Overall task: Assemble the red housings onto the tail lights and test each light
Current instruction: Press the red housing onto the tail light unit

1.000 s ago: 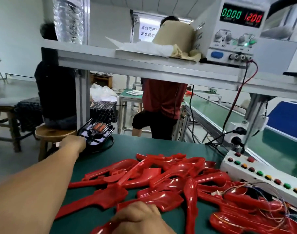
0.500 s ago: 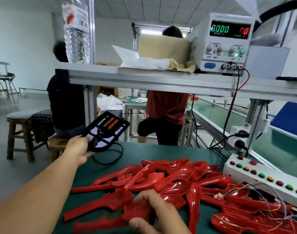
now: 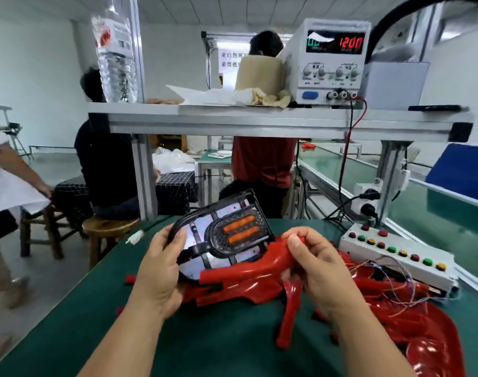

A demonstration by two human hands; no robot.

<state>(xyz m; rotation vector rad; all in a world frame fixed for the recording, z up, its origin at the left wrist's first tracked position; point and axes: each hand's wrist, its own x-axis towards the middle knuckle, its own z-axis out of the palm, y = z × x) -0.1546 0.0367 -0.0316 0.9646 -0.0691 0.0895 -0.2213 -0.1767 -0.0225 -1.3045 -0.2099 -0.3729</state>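
A green bench (image 3: 69, 336) holds a big messy pile of red housings (image 3: 411, 317), mostly on the right side and under the hands. Thin wires (image 3: 395, 270) lie across the pile. Just past them sits a long white button box (image 3: 395, 248) with red, green and yellow buttons. A metal shelf (image 3: 259, 121) runs over the far end of the bench. On it stand a white power box (image 3: 333, 58) with glowing numbers, a clear water bottle (image 3: 115, 53) and some crumpled cloth (image 3: 262, 95). Red and black cables hang down from the power box. Behind the bench, people sit on stools. The left hand (image 3: 159, 270) holds the tail light (image 3: 221, 235) up above the bench, tilted, with its two orange strips facing up. The thumb lies on the left rim, and the other fingers are hidden behind it. The right hand (image 3: 316, 265) pinches one red housing (image 3: 248, 268) near its right end, thumb on top and fingers curled under. This housing touches the lower right edge of the tail light and covers a bit of it. A white plug (image 3: 135, 236) on the light's cord lies on the bench, left of the hands.
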